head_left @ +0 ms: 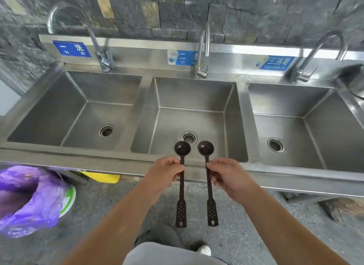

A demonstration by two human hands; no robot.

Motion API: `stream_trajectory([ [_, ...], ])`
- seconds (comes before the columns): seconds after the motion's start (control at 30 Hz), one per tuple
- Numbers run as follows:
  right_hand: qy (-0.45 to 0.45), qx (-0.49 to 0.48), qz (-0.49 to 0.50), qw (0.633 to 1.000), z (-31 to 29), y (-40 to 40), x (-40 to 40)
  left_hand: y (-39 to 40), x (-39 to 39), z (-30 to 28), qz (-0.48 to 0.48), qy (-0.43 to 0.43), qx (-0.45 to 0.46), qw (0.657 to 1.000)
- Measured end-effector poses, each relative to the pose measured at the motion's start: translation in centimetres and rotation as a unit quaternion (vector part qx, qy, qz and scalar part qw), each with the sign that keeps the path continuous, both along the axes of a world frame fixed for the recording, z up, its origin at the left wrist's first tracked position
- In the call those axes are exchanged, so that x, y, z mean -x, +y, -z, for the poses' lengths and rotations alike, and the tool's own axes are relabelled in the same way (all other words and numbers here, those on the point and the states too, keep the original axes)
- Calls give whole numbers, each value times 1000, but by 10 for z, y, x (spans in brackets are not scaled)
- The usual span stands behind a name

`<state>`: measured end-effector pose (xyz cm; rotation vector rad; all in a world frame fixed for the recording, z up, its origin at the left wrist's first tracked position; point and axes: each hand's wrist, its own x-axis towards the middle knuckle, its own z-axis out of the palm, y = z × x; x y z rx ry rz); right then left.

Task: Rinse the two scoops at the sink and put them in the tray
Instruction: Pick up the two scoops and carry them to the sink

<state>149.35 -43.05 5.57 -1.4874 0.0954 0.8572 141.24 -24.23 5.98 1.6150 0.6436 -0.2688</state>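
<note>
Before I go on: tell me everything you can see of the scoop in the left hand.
The left scoop is dark brown, maybe plastic, with a small round bowl, a long thin stem and a flat perforated end. The left hand pinches the stem just below the bowl. Its bowl points away over the middle basin, near the drain, handle toward the person. It runs parallel to the right scoop, not touching. No water is running.

A long stainless steel counter [82,162] runs along a dark stone wall, with three square basins sunk into it side by side: left basin [59,111], middle basin [189,118], right basin [315,130]. Each has a round drain at its bottom and a curved tap [203,49] behind it. Blue labels [71,48] line the raised back edge. Nothing lies in the basins.
</note>
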Motion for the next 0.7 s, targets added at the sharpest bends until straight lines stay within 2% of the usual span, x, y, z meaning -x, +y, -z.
stream_trajectory([
  [0.2, 19, 0, 21, 1000, 22, 31, -70, 30, -74, 17, -15, 9, 15, 1000],
  [0.5, 66, 34, 62, 995, 46, 88, -159, 92, -181, 42, 29, 44, 4, 999],
  [0.7, 88, 70, 68, 991, 72, 101, -214, 109, -240, 80, 59, 57, -22, 996],
])
